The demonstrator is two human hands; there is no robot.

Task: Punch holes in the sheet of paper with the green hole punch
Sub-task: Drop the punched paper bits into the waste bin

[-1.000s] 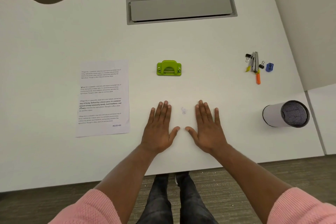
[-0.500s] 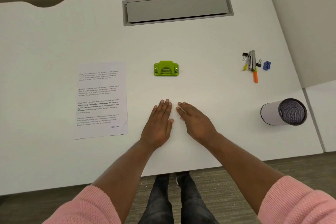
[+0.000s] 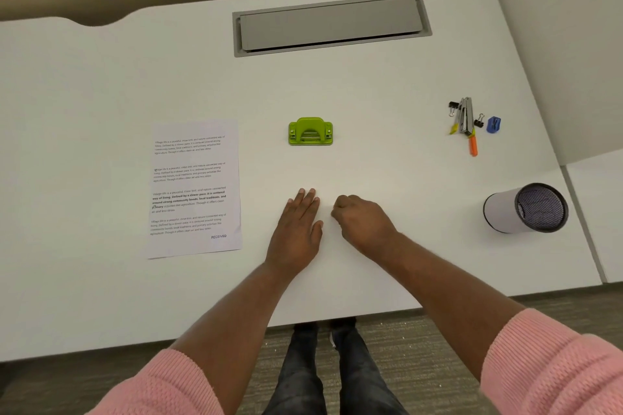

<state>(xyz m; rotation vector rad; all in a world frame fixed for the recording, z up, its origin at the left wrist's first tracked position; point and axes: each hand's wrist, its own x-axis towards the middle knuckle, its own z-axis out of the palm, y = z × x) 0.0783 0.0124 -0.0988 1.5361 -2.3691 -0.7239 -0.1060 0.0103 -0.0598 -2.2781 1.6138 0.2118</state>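
Observation:
The green hole punch (image 3: 310,131) stands on the white desk (image 3: 387,165), straight ahead of both hands. The printed sheet of paper (image 3: 195,189) lies flat to the left, apart from the punch. My left hand (image 3: 296,229) rests palm down on the desk with its fingers together, a hand's length below the punch. Just right of it, my right hand (image 3: 362,222) has its fingers curled in against the desk. Whether anything is inside them is hidden.
A grey cable hatch (image 3: 332,23) is set into the desk at the back. At the right lie a stapler (image 3: 466,116), binder clips, a blue sharpener (image 3: 493,124) and an orange marker (image 3: 473,146). A white mesh pen cup (image 3: 524,208) lies on its side.
My right hand slid left over a small white speck that lay between the hands, and its fingers curled shut. The left hand stayed flat with its thumb drawn in.

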